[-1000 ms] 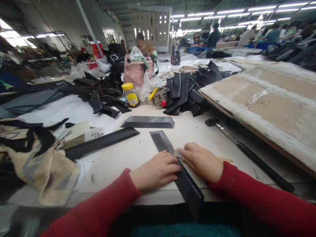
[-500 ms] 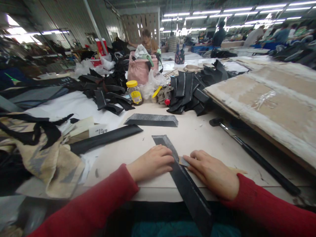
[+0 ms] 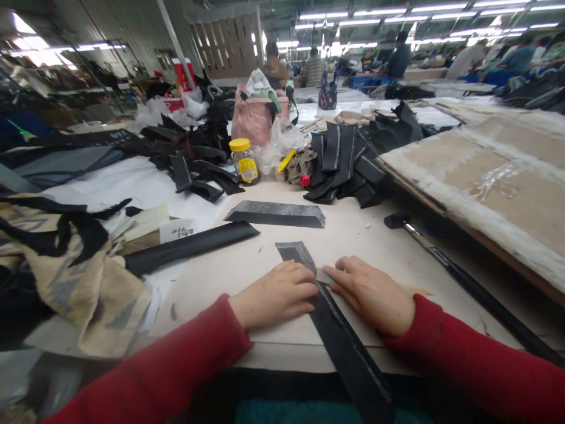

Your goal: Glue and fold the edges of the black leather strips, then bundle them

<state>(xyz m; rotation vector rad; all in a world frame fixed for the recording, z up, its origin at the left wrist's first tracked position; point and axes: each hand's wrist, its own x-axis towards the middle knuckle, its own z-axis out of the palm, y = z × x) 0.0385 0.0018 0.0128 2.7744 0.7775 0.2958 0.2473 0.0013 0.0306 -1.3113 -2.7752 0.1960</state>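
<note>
A long dark grey strip (image 3: 335, 330) lies on the pale table (image 3: 229, 277), running from near the middle toward me and over the front edge. My left hand (image 3: 278, 294) rests palm down on the strip's left side, fingers pressed together on it. My right hand (image 3: 371, 291) presses on its right side, fingers closed over a thin tan stick (image 3: 415, 289) that pokes out to the right. Both sleeves are red.
Two more dark strips (image 3: 276, 213) (image 3: 189, 247) lie further back. A hammer (image 3: 463, 282) lies at right beside a large worn board (image 3: 485, 176). Piles of black pieces (image 3: 348, 165), a yellow-lidded jar (image 3: 244, 160) and a pink bag (image 3: 256, 118) stand behind. Patterned cloth (image 3: 66, 277) is heaped at left. People work far off.
The strip has slid toward me, further over the table edge, with both hands still pressing on it. The camera has tilted slightly.
</note>
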